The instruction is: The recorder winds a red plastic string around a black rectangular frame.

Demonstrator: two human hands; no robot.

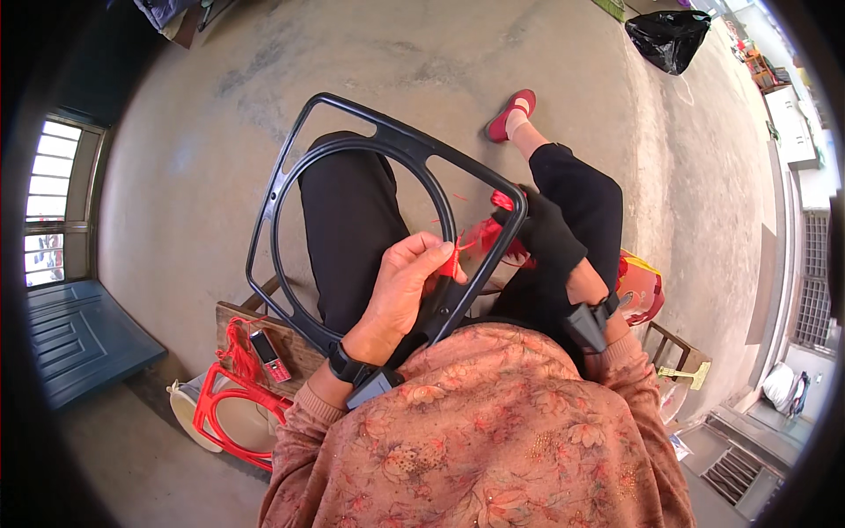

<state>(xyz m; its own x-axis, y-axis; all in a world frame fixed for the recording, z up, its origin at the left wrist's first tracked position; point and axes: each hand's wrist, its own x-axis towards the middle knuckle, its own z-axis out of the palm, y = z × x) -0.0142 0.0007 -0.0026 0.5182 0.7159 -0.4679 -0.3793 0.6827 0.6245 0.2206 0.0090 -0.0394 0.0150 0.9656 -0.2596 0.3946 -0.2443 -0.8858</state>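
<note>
A black frame with a large round ring inside lies tilted across my lap. My left hand, bare, is closed at the ring's right side, thumb and fingers pinching red cord against it. Thin red strands stretch between there and my right hand. That hand wears a black glove and curls beside the frame's right corner, closed on the red cord. Its fingertips are partly behind the frame and smeared by motion. A thicker red bunch shows at that corner.
A wooden bench at my left holds a mobile phone and a red cord tangle. Below is a red frame over a pale bucket. A red patterned bag sits at my right; a black plastic bag lies far right.
</note>
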